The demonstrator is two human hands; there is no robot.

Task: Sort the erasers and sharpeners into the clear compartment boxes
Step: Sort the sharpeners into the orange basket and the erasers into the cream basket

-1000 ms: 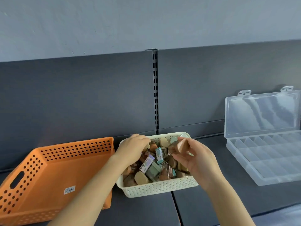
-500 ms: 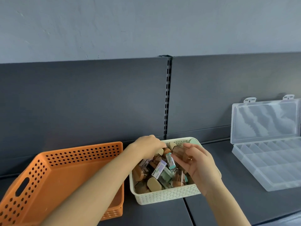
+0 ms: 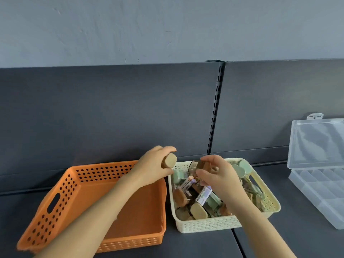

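Note:
A cream woven basket (image 3: pixel 208 224) in the middle holds several erasers and sharpeners in tan, brown, green and paper sleeves. Above its far left corner my left hand (image 3: pixel 154 168) grips a tan oval sharpener (image 3: pixel 169 160). My right hand (image 3: pixel 218 176) hovers over the basket and pinches a smoky brown translucent sharpener (image 3: pixel 197 166). A clear compartment box (image 3: pixel 316 185) lies open at the right edge, lid tilted back against the wall; its compartments look bare.
An orange perforated tray (image 3: pixel 74 194) sits left of the cream basket, touching it, with nothing seen inside. A dark shelf back panel with a slotted upright (image 3: pixel 216 112) rises behind. The dark shelf surface runs to the front.
My left hand has lifted out of the basket with the tan sharpener and moved left and up. The right hand keeps its brown sharpener. The camera has swung left.

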